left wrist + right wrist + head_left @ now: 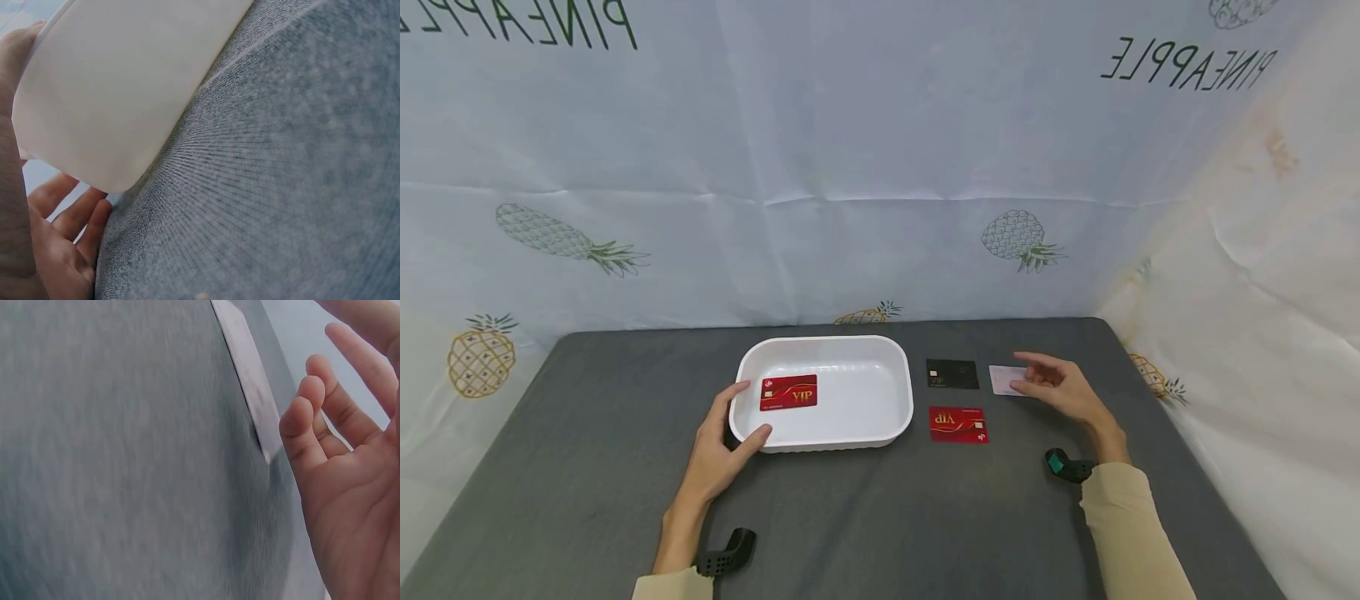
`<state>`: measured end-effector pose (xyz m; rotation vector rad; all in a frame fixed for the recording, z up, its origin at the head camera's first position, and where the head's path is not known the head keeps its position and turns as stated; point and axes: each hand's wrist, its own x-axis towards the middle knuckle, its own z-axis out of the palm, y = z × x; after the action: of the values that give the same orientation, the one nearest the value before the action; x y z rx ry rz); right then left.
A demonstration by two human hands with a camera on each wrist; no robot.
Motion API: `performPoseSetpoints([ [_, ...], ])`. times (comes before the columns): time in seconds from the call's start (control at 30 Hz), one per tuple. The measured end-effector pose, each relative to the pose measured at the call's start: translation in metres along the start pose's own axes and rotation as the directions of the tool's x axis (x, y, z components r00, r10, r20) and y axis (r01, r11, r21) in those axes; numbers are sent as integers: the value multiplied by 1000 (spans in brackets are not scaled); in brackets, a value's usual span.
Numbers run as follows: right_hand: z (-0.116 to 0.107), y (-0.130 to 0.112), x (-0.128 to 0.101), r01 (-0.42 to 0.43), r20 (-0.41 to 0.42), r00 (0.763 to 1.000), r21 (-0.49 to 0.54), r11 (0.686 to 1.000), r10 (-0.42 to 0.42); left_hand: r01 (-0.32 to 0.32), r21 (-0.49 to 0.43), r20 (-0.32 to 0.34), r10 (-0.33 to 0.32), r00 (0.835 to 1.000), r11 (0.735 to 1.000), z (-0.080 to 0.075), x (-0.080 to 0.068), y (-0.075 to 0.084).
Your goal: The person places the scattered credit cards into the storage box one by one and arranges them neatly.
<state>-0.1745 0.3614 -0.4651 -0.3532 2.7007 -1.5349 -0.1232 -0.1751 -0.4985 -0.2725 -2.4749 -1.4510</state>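
A white tray [850, 417] stands mid-table with a red VIP card [787, 392] lying in its left half. My left hand [749, 410] rests against the tray's near-left corner, thumb on the front wall and index finger along the left rim; in the left wrist view the tray [125, 81] fills the top left and the fingers [75, 215] lie straight beside it. A black card [952, 373], a second red card [958, 424] and a pale card [1002, 379] lie right of the tray. My right hand [1026, 375] hovers at the pale card [247, 381], fingers [300, 419] relaxed and holding nothing.
The grey table [587, 433] is backed by a pineapple-print cloth [880, 167] behind and on the right side. Black camera mounts sit on the left wrist [726, 554] and the right wrist [1067, 467].
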Motion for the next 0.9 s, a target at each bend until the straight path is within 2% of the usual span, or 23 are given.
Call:
performPoseSetpoints([
  [0.27,-14,9,-10,-46,-14,999,-57,997,46,-14,-13,-5,14,1000,1000,0,1,1],
  [0.43,-18,9,-9,-90,19,996,-97,991,92,-28,-32,-3,28,1000,999,0,1,0],
  [0.7,-23,5,-4,-168,75,980,-179,969,184,-13,-33,3,13,1000,999,1,0,-2],
  [0.9,-26,7,2,-185,145,965,-209,960,218,-25,-38,2,25,1000,999,1,1,-4],
])
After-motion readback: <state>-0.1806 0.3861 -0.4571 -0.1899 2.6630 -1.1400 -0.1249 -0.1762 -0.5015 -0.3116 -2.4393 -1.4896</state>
